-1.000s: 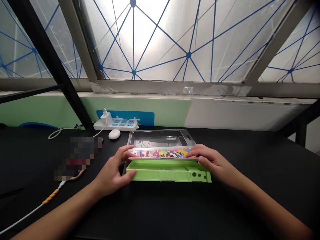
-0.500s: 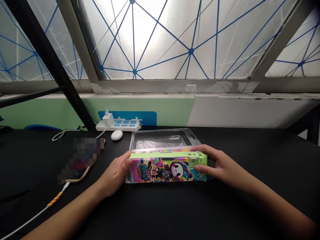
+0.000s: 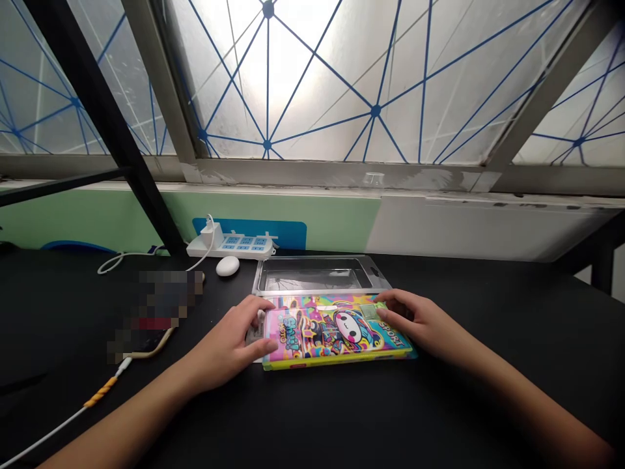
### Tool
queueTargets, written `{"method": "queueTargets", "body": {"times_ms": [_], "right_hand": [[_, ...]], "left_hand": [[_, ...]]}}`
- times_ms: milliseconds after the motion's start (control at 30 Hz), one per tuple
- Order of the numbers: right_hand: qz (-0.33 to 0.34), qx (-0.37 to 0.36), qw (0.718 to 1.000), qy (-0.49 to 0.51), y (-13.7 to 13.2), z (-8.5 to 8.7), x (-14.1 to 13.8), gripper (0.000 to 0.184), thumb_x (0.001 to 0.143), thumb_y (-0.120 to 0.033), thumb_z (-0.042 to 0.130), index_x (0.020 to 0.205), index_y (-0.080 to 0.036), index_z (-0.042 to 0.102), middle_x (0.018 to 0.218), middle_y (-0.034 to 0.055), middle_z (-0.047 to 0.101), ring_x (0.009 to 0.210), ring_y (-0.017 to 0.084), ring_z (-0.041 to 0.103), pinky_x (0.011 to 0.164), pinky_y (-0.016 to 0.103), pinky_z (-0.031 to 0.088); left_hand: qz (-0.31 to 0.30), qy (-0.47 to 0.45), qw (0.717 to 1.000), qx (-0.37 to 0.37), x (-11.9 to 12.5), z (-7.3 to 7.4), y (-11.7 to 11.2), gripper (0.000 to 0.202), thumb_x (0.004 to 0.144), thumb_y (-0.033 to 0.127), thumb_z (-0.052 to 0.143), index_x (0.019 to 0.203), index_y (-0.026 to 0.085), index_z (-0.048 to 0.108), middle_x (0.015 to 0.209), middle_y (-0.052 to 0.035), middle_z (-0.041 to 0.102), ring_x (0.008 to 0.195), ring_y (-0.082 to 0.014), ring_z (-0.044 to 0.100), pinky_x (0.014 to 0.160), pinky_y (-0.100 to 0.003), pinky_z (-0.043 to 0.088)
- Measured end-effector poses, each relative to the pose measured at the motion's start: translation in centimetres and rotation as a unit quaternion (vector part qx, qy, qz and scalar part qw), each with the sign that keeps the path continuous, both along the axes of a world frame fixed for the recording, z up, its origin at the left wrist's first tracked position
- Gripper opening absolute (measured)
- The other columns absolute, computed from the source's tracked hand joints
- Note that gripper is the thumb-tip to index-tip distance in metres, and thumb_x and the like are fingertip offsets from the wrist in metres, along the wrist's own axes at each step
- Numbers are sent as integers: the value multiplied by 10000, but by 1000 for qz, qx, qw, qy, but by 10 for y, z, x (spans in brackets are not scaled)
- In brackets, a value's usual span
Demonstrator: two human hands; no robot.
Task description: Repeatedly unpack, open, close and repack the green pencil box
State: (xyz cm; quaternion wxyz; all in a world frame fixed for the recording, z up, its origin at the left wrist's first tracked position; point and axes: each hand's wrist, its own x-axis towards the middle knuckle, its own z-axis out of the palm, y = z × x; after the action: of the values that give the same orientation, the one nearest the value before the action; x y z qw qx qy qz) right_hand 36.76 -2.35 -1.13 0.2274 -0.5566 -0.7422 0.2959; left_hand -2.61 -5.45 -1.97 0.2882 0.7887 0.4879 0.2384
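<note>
There are 2 hands (left [image 3: 234, 345], right [image 3: 420, 320]), 1 colourful case [image 3: 336, 331], 1 clear tray [image 3: 317, 275], 1 power strip [image 3: 234, 245] and 1 white oval gadget [image 3: 227, 266].

A pixelated patch [image 3: 159, 306] blurs the object left of the left hand [image 3: 229, 348]

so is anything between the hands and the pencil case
Nothing visible does. The left hand grips the left end of the case, and the right hand grips its right end.
</note>
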Motion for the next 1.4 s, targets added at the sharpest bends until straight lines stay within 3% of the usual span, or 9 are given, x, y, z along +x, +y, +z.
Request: {"method": "queueTargets", "body": {"times_ms": [100, 200, 300, 400, 633, 767, 967, 1233, 1400], "right_hand": [[-6, 58, 998, -36, -2, 1, 0, 420, 961, -623, 525, 1069, -245, 675, 816, 32, 643, 721, 218, 594, 643, 365, 497], [9, 138, 988, -67, -9, 5, -13, 371, 997, -564, 500, 1049, -247, 686, 940, 74, 661, 822, 236, 620, 730, 396, 510], [49, 218, 968, -113, -18, 9, -39, 306, 1003, -499, 528, 1073, -250, 694, 1096, 108, 691, 994, 279, 639, 856, 456, 499], [87, 263, 946, -170, -20, 11, -67, 312, 993, -466, 566, 1185, -248, 681, 1163, 118, 710, 1062, 306, 642, 885, 474, 489], [94, 280, 927, -231, -7, 4, -103, 252, 1026, -372, 501, 1035, -208, 692, 995, 113, 722, 936, 297, 667, 822, 459, 506], [87, 273, 936, -203, -3, -4, -104, 225, 1021, -324, 492, 1036, -189, 670, 987, 123, 700, 918, 293, 657, 792, 449, 523], [91, 276, 940, -177, -2, -6, -104, 258, 1042, -302, 415, 985, -196, 643, 954, 120, 679, 885, 279, 633, 788, 444, 532], [84, 297, 935, -176, -1, -7, -103, 209, 1029, -284, 450, 964, -209, 634, 938, 110, 679, 882, 270, 645, 773, 427, 548], [50, 356, 922, -147, -2, 1, -104, 218, 1053, -276, 423, 929, -210, 590, 899, 86, 668, 801, 233, 648, 720, 373, 548]], "left_hand": [[8, 6, 1000, -7, -4, -2, -2, 835, 752, 610, 791, 1443, 265, 477, 1223, -99, 612, 1006, -287, 631, 933, -440, 518], [-3, 12, 1000, -1, -6, -5, -3, 1073, 647, 556, 894, 1539, 317, 348, 1231, -85, 590, 1077, -301, 617, 987, -469, 495], [-7, 5, 1000, 7, -7, -7, -3, 1109, 671, 501, 897, 1576, 341, 276, 1197, -66, 595, 1104, -284, 612, 1020, -469, 478], [4, -12, 1000, 11, -6, -9, -1, 1077, 715, 449, 876, 1582, 335, 247, 1178, -57, 609, 1040, -243, 622, 1008, -445, 484], [13, -21, 1000, -2, -5, -10, 2, 1123, 681, 445, 908, 1579, 356, 239, 1198, -48, 620, 988, -221, 615, 986, -423, 477], [14, -34, 999, -8, -6, -8, 4, 1196, 648, 471, 929, 1598, 391, 207, 1175, -22, 635, 954, -209, 620, 955, -399, 481], [26, -38, 998, -31, -6, -7, 3, 1238, 634, 474, 941, 1613, 399, 186, 1033, 10, 610, 1118, -257, 618, 1010, -421, 449], [31, -27, 999, -28, -4, -4, 2, 1210, 648, 478, 933, 1609, 396, 200, 1130, -18, 633, 1033, -244, 627, 1005, -440, 440], [28, -23, 999, -24, -1, -4, 1, 1219, 646, 470, 936, 1614, 375, 200, 1137, -19, 659, 953, -225, 617, 962, -423, 473]]}}
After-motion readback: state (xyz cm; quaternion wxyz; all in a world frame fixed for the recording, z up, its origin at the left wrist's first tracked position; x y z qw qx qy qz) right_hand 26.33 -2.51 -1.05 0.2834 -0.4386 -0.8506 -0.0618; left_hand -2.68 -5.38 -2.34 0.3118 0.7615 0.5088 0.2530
